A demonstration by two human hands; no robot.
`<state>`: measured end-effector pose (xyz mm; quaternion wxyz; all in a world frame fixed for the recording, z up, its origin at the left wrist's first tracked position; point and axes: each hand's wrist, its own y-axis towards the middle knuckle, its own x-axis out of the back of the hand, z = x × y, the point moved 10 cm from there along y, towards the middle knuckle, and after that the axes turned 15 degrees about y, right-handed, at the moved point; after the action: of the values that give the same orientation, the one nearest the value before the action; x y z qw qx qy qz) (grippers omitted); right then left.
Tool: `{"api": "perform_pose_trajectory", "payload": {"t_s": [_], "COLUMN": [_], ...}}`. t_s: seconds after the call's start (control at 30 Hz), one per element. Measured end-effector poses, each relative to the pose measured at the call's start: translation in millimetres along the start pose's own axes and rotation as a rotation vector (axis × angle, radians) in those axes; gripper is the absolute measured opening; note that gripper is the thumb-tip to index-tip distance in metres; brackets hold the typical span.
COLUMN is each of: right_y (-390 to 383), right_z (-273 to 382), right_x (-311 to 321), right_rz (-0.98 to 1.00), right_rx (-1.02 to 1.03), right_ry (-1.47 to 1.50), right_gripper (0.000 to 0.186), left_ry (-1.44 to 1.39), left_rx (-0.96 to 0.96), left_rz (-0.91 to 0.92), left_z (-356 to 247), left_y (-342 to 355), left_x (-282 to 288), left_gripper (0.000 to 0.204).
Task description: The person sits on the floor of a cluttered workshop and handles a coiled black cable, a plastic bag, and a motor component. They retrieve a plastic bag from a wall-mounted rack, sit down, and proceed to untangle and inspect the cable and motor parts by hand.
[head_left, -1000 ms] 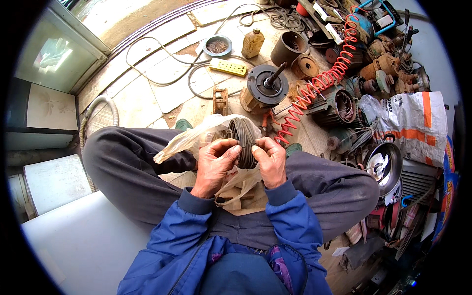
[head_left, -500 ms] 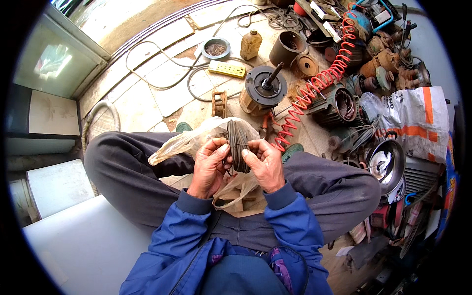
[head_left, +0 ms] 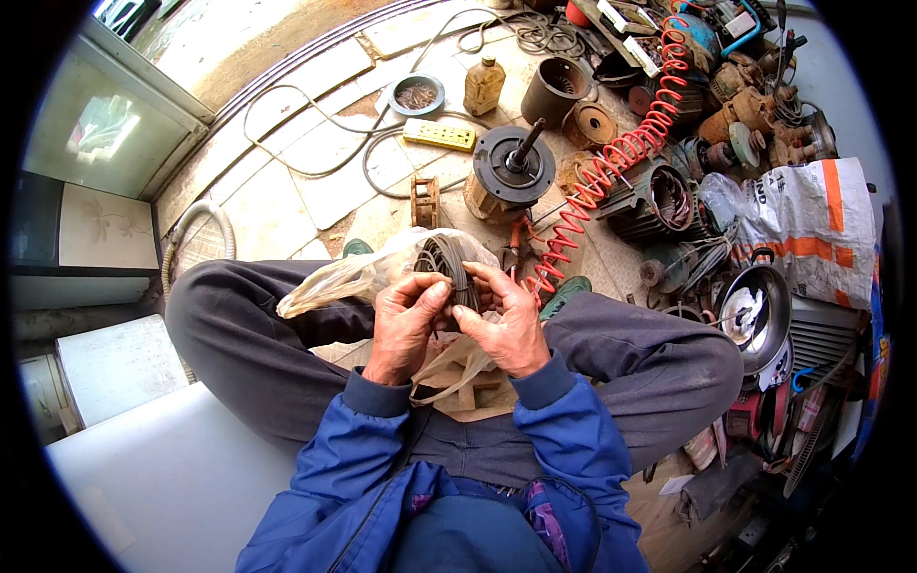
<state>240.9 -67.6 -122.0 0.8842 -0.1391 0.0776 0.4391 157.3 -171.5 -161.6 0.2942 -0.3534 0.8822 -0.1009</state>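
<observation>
Between my knees I hold a coil of dark wire (head_left: 442, 260) in both hands. My left hand (head_left: 405, 323) is closed on its left side, thumb and fingers pinched together. From the right, my right hand (head_left: 504, 320) grips the coil, with the thumb pressed against its near face. The fingers cover much of the coil's lower part. Behind and below it spreads a thin whitish plastic bag (head_left: 353, 272), crumpled over my lap. Under the bag a wooden piece (head_left: 473, 393) partly shows.
Beyond my feet stand a motor part with an upright shaft (head_left: 514, 164), a yellow power strip (head_left: 438, 134), a bowl of small metal pieces (head_left: 417, 95) and a dirty bottle (head_left: 484, 84). A red coiled hose (head_left: 626, 153) crosses the right side, beside heaped motor parts and a pan (head_left: 755, 310).
The wire coil has tilted and shifted slightly left. My right hand has moved left and closer to my left hand, its fingers now over the coil's right side.
</observation>
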Motion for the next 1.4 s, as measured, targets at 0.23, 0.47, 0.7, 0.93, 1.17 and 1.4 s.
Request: {"api": "perform_pose_trajectory", "payload": {"t_s": [0.23, 0.47, 0.7, 0.93, 1.17, 1.4], "right_y": [1, 0, -1, -6, -11, -7], "right_z": [15, 13, 22, 34, 41, 0], "right_x": [3, 9, 6, 2, -7, 7], "right_rz": [-0.016, -0.036, -0.075, -0.158, -0.192, -0.245], "right_rx": [0.063, 0.069, 0.164, 0.303, 0.373, 0.077], "right_ry": [-0.137, -0.203, -0.281, -0.418, -0.501, -0.124], "right_gripper": [0.041, 0.039, 0.033, 0.03, 0.03, 0.045], "left_ry": [0.353, 0.851, 0.848, 0.999, 1.129, 0.719], "left_rx": [-0.287, -0.549, -0.443, -0.48, -0.5, -0.268], "left_rz": [0.039, -0.044, -0.182, -0.307, -0.384, -0.225], "left_z": [-28, -56, -49, -55, -63, -32], "left_y": [-3, -11, -11, -13, -15, -5], "left_x": [-15, -23, -12, -10, -9, 5], "left_gripper": [0.044, 0.033, 0.016, 0.013, 0.014, 0.012]}}
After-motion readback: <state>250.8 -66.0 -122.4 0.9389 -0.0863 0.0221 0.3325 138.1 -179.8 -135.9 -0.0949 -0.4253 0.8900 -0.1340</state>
